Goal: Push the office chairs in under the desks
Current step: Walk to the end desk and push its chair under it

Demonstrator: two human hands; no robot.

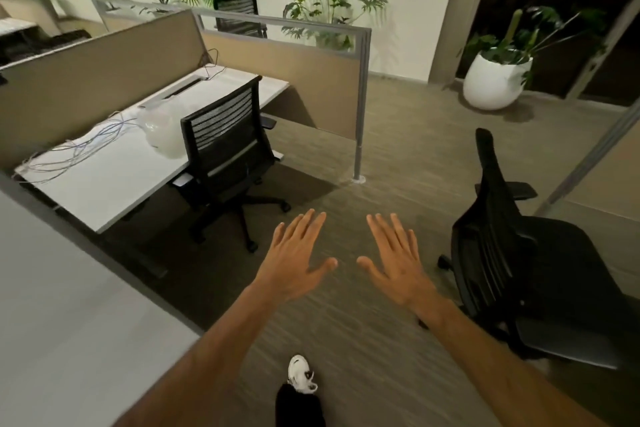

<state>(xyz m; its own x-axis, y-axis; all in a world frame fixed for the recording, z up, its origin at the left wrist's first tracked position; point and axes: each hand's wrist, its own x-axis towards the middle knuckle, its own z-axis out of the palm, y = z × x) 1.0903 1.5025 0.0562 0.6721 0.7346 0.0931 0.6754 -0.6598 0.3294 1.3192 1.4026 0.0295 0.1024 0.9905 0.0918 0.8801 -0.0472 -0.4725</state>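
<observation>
A black mesh-back office chair (225, 146) stands at the white desk (114, 180) on the left, its seat partly under the desk edge. A second black chair (512, 260) stands out on the carpet at the right, turned sideways, away from any desk. My left hand (294, 260) and my right hand (394, 263) are stretched out in front of me over the carpet, palms down, fingers spread, touching nothing. Both hands lie between the two chairs.
Tan cubicle partitions (301, 69) with a metal post (360, 135) bound the desk. Loose cables (79, 146) and a clear bag (162, 128) lie on the desk. A white planter (491, 83) stands at the back right. A third chair (239, 14) sits behind the partition. My shoe (301, 374) is below.
</observation>
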